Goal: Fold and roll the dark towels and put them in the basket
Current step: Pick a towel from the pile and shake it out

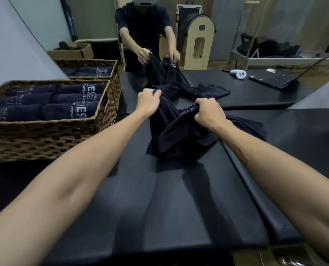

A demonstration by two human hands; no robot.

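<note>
Dark towel: bunched on the black padded table, upper edge lifted between both hands. Left hand pinching one corner, right hand fisted around the lettered hem. Wicker basket of rolled towels left.

Both forearms are bare, no sleeves showing near the towel. The right forearm bears a thin streak, possibly a scratch.

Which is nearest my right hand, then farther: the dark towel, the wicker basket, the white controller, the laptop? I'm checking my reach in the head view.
From the right hand:
1. Dark towel, gripped in it.
2. Wicker basket, left.
3. White controller, far, beyond the hand.
4. Laptop, far right.
</note>
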